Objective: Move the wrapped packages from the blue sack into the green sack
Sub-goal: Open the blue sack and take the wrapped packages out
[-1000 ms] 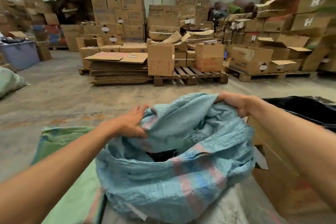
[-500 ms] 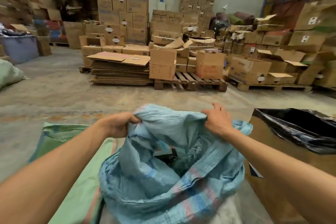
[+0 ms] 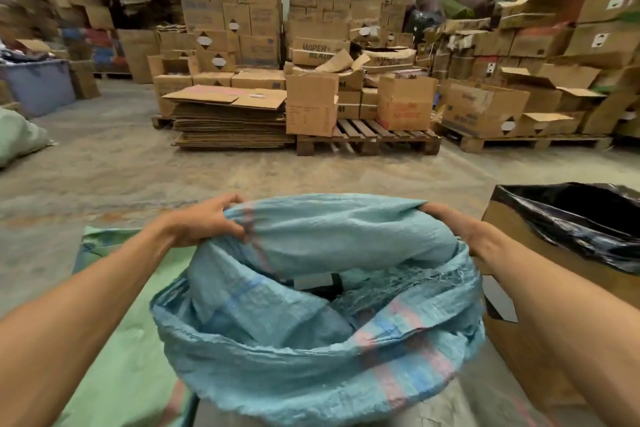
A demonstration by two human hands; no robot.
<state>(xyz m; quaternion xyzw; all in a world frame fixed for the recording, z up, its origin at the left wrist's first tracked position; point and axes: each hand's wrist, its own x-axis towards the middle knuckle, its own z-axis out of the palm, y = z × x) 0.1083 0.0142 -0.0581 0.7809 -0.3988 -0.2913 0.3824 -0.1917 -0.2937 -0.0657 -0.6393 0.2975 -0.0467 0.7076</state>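
both hands hold the far rim of the blue sack, one at each end of the raised fabric. the left hand has its fingers curled over a bunched fold at the rim's left end, thumb underneath, gripping the cloth. the right hand grips the right end of the same rim; its fingers are tucked into the fabric and mostly hidden, only the back of the hand and the wrist showing. between the two hands the far side of the sack is pulled up into a taut band with a faded pink stripe near the left hand. below that band the mouth of the sack gapes toward the camera, its near rim slumped in loose folds with pink and blue stripes. deep inside, a pale package with something dark beside it shows in the opening; what it is cannot be told. the green sack lies flat on the floor just left of the blue sack, partly under the left forearm. to the right of the blue sack stands a cardboard box lined with a black plastic bag, close by the right forearm. across the floor, wooden pallets carry stacked cartons and a pile of flattened cardboard.
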